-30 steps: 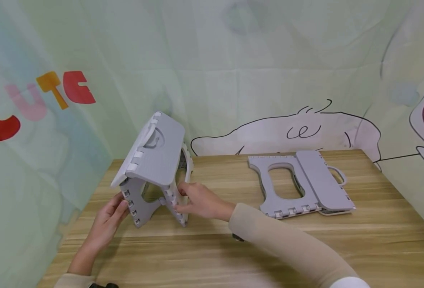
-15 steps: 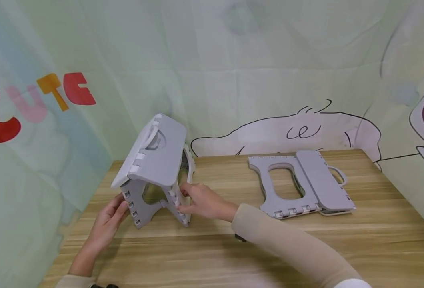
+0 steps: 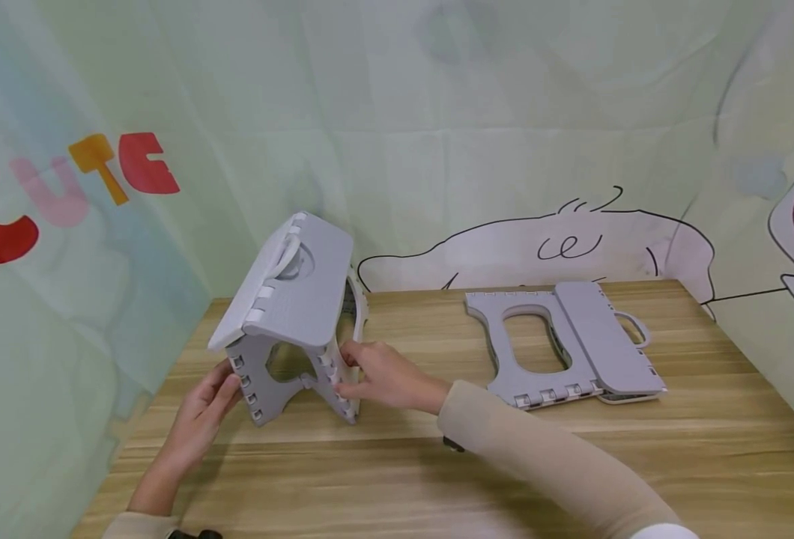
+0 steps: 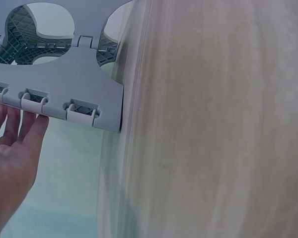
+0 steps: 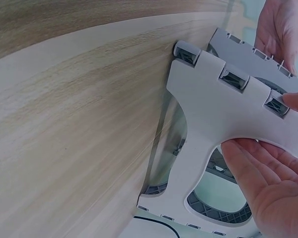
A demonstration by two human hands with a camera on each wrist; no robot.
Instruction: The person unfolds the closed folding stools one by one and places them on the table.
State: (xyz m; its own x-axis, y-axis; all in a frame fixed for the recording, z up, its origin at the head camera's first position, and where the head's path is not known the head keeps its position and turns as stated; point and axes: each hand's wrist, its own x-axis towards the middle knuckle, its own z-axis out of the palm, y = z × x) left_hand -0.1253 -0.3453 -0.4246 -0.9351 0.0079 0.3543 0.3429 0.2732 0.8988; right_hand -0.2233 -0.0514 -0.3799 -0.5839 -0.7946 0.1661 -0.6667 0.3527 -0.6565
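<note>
One stool point(image 3: 302, 299) stands left of another stool point(image 3: 582, 340)

Centre gap: passage offered over the table point(image 3: 424, 322) between half-folded stool point(image 3: 305, 296) and flat-lying stool point(image 3: 579, 329); near end crossed by right hand point(image 3: 390, 378) and sleeve point(image 3: 538, 457). Front strip: approach afforded between left forearm point(image 3: 159, 475) and sleeve. Left panel point(image 3: 269, 393): near edge occupied by left hand point(image 3: 198, 412). Right panel point(image 5: 203, 99): opening partly filled by right fingers point(image 5: 246, 171). Rear: closed off by printed cloth point(image 3: 397, 112).

The standing stool point(image 3: 311, 296) partly hides the left hand point(image 3: 200, 412).
</note>
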